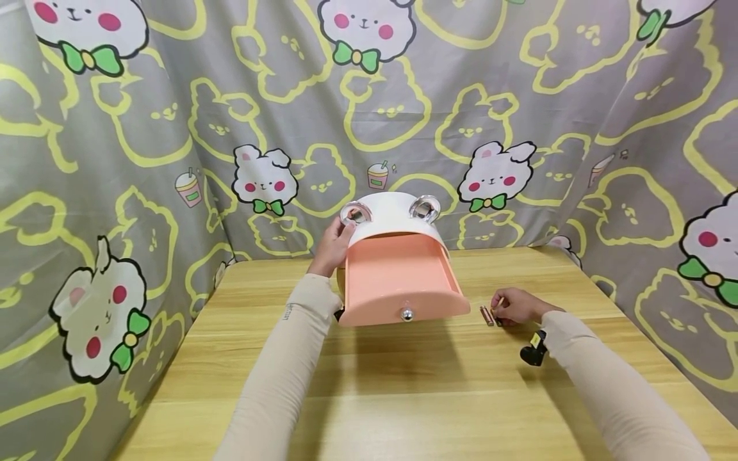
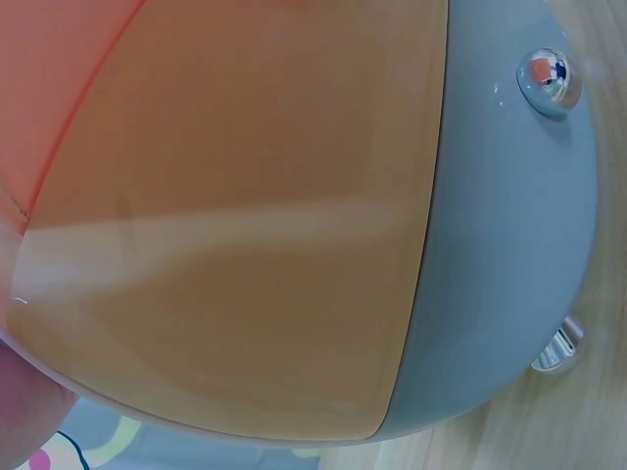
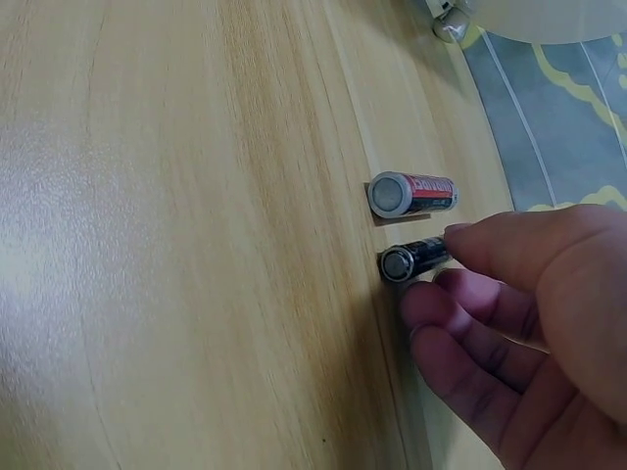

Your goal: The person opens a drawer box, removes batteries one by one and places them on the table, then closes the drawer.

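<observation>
In the head view, a white rounded drawer box (image 1: 387, 211) with two silvery rings on top stands tilted, its pink drawer (image 1: 398, 272) pulled out. A shiny round knob (image 1: 407, 314) sits on the drawer's front. My left hand (image 1: 334, 248) grips the box by its left side, thumb on the near face, other fingers mostly hidden. To the right, my right hand (image 3: 529, 304) pinches a dark battery (image 3: 413, 260) at its far end between thumb and fingers, low over the table. A red and black battery (image 3: 416, 195) lies beside it, apart from the fingers.
The wooden table (image 1: 380, 397) reaches to a patterned curtain (image 1: 392, 128) behind and at both sides. A black wrist camera (image 1: 533, 349) hangs by the right forearm. Silvery bumps (image 2: 551, 80) show on the box's pale outer surface in the left wrist view.
</observation>
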Available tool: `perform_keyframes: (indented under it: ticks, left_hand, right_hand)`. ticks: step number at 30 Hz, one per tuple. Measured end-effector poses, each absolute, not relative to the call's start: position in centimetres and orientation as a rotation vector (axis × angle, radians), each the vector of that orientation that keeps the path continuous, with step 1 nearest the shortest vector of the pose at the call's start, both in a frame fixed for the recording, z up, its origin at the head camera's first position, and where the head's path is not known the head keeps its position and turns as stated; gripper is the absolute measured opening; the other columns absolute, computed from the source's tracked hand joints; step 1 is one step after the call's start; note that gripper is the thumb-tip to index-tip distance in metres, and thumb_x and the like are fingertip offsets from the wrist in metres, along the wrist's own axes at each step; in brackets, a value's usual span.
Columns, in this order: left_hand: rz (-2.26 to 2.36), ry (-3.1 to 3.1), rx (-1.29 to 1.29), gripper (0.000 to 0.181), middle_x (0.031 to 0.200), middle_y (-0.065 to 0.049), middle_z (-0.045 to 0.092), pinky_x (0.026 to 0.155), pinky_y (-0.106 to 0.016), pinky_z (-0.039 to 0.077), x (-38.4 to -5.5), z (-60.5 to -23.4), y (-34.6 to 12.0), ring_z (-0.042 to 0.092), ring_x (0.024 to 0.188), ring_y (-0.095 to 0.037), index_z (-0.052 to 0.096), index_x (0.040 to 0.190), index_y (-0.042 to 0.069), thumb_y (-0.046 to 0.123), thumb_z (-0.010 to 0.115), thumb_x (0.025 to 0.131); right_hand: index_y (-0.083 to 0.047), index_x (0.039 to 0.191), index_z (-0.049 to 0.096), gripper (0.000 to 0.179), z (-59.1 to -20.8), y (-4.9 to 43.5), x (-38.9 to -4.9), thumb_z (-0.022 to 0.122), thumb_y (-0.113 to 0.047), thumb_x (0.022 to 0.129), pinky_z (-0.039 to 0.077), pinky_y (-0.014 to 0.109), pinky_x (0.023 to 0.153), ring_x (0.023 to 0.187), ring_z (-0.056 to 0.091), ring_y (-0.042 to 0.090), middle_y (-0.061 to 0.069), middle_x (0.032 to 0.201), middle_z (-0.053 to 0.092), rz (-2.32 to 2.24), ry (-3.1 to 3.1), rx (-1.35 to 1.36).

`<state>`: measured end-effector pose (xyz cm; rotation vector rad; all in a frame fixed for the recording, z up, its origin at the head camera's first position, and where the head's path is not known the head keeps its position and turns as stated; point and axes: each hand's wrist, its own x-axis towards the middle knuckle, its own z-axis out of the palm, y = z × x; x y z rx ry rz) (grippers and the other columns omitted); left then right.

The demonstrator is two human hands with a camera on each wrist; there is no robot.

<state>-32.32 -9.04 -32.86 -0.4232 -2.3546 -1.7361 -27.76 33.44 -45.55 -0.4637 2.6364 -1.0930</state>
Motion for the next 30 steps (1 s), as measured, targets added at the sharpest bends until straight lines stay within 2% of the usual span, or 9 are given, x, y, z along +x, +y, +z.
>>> perform_keyframes:
  ticks: [10,17,25,30]
  left_hand:
    - [-1.739,-2.360,-0.432,0.044,0.137,-0.014,0.050,0.107,-0.040,0.033,-32.7,-33.1,-9.1,0.046,0.118,-0.026,0.043,0.143,0.012,0.031,0.044,0.104]
    - [-1.730,-2.368,-0.421,0.043,0.134,-0.015,0.051,0.105,-0.040,0.034,-32.6,-33.1,-9.1,0.048,0.115,-0.026,0.043,0.143,0.011,0.030,0.044,0.104]
    - [-1.741,-2.362,-0.421,0.044,0.135,-0.014,0.051,0.105,-0.040,0.035,-32.4,-33.0,-9.1,0.048,0.115,-0.026,0.043,0.144,0.012,0.030,0.045,0.104]
    - [-1.737,-2.368,-0.423,0.044,0.135,-0.014,0.051,0.105,-0.040,0.035,-32.3,-32.9,-9.1,0.048,0.115,-0.027,0.043,0.144,0.012,0.031,0.045,0.104]
  right_hand:
    - [0.004,0.092,0.054,0.007,-44.8,33.6,-27.5,0.060,0.001,0.090,0.050,0.033,0.054,0.059,0.057,0.019,0.007,0.067,0.058,-1.077,2.647,-0.478]
    - [0.003,0.094,0.055,0.008,-43.9,33.1,-27.1,0.061,-0.001,0.090,0.046,0.029,0.053,0.061,0.056,0.021,0.008,0.069,0.056,-1.043,2.689,-0.529]
    - [0.000,0.088,0.055,0.010,-42.6,31.9,-26.4,0.061,-0.005,0.094,0.047,0.029,0.054,0.059,0.052,0.015,0.007,0.071,0.055,-1.140,2.647,-0.576]
    - [0.001,0.090,0.054,0.012,-40.9,30.8,-25.6,0.060,-0.007,0.095,0.049,0.033,0.057,0.061,0.053,0.017,0.013,0.072,0.055,-1.253,2.597,-0.638]
